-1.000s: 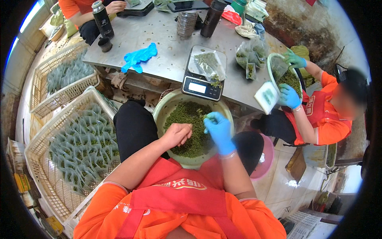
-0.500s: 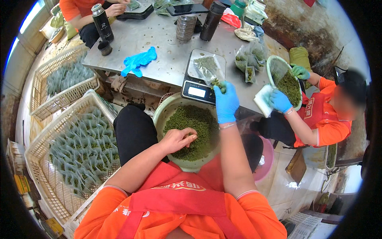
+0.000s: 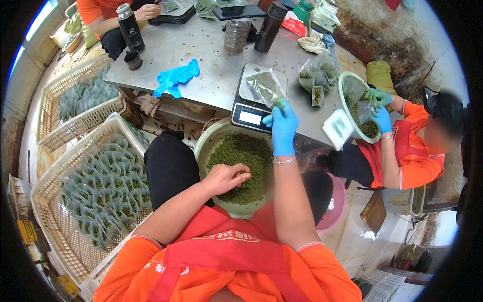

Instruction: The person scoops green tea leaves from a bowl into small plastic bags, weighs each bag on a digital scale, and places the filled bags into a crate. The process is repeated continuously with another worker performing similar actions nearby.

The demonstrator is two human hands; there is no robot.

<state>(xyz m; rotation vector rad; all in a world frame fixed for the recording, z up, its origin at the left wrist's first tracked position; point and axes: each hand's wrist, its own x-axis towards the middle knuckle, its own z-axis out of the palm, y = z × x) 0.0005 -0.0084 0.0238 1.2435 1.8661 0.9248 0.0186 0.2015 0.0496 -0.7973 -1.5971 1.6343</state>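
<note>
A pale green basin (image 3: pixel 202 146) sits between my knees, heaped with small green peppercorn-like berries (image 3: pixel 251 176). My bare left hand (image 3: pixel 229 179) rests over the heap with its fingers curled in; whatever they hold is hidden. On the table, a digital scale (image 3: pixel 247 119) with a lit display carries a clear plastic bag (image 3: pixel 265 86) partly filled with green berries. My right hand (image 3: pixel 284 128), in a blue glove with green-stained fingertips, reaches up to the bag's near end. Its fingers are stretched out and its thumb stands apart.
Crates (image 3: pixel 50 196) of filled bags stand at left. The metal table (image 3: pixel 211 75) holds a blue glove (image 3: pixel 177 78), flasks (image 3: pixel 131 30), a plastic jar (image 3: pixel 236 36) and filled bags (image 3: pixel 318 75). At right, a co-worker (image 3: pixel 402 146) handles a bag over another basin (image 3: pixel 347 83); another person works opposite.
The green clump at my right fingertips no longer shows, and its thumb has spread. My left hand stays put. The co-worker's gloved hands have come together over their basin with a clear bag.
</note>
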